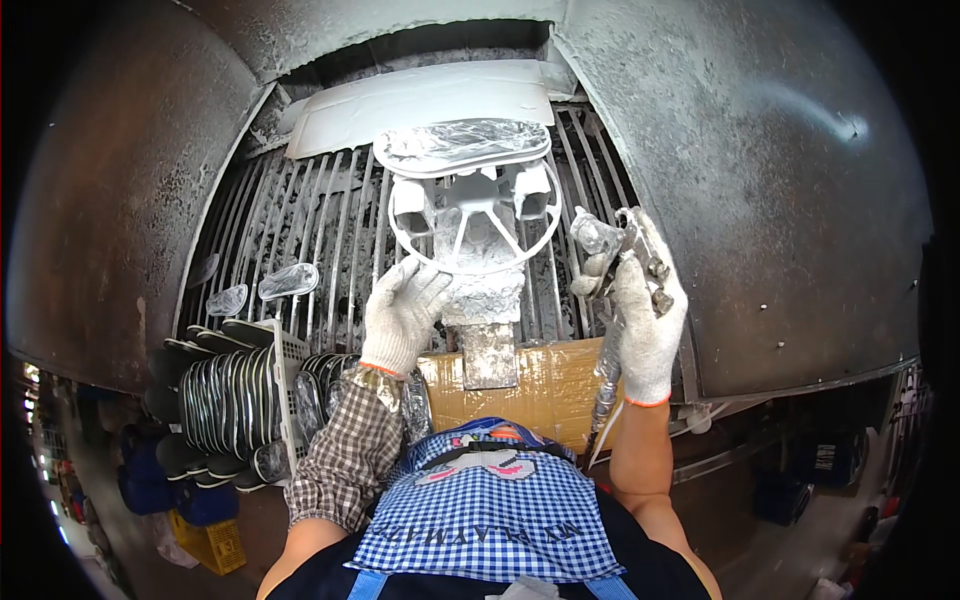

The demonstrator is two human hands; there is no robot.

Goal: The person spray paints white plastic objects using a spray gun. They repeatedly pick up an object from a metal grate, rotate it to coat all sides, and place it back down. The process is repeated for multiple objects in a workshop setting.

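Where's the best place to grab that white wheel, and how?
Probably by the white wheel's near rim, coming from the bottom of the picture. That edge looks thin and curved, with gaps between the spokes for curling fingers around it, while the shiny oval piece blocks the far side.

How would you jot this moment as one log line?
Left hand: gloved, at white wheel near rim | right hand: gloved, holding spray gun | wheel's far side: film-wrapped, sole-shaped piece
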